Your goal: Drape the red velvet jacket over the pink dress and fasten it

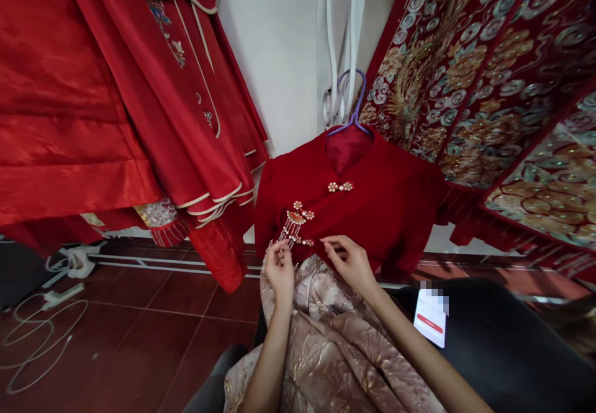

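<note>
A dark red jacket [372, 208] hangs on a purple hanger [350, 121] in front of me, over a champagne brocade skirt [335, 344]. Pearl flower buttons [340, 186] run down its slanted front, and a beaded tassel ornament [294, 223] hangs from one of them. My left hand [280, 270] pinches the jacket's lower front edge just under the tassel. My right hand [350, 263] has its fingers curled at the same edge, beside the lowest button [307, 242].
Plain red satin robes [116, 90] hang on the left, heavily embroidered red and gold gowns [488, 90] on the right. White cables [41, 326] lie on the red-brown tiled floor. A phone [431, 317] rests on a black seat at the lower right.
</note>
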`<state>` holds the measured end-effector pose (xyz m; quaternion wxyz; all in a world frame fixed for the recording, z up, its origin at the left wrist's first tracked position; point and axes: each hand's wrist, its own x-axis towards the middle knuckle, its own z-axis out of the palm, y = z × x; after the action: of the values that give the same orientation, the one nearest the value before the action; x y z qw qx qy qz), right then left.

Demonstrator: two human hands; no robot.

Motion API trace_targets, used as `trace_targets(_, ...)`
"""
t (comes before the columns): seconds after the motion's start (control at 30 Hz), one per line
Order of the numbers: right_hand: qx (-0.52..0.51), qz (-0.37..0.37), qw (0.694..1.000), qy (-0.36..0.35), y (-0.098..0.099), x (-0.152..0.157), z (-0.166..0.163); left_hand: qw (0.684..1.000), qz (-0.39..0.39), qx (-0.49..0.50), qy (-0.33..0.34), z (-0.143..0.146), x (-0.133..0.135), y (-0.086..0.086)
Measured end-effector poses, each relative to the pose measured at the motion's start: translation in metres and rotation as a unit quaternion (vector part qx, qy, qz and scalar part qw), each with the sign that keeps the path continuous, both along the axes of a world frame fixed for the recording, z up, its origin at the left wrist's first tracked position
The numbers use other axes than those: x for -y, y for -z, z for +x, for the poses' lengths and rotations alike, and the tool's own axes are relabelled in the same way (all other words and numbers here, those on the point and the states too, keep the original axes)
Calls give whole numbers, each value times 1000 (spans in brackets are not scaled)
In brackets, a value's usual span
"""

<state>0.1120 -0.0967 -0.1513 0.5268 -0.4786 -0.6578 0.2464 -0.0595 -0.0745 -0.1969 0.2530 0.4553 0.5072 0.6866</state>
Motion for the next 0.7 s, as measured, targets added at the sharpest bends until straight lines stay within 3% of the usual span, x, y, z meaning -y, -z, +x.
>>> trace_targets(0.1, -6, -21, 1000, 23, 3, 6, 12, 999, 2, 23, -27, -7, -1, 0)
trace_targets(0.2, -10, -24, 1000, 18, 5, 6, 11, 1000, -1, -24, 10, -7, 1, -6)
trace_targets(0.33, -23, -18, 998, -64, 10, 8, -4, 988, -2, -115, 105, 1, 6, -17)
trace_targets(0.47, -37, -12, 988, -151, 16, 11, -11, 987, 4, -121, 108, 5, 7, -22)
trace_targets(0.7, -41, -20, 984, -173, 21, 11, -9, 985, 2, -124, 122, -2, -2, -18)
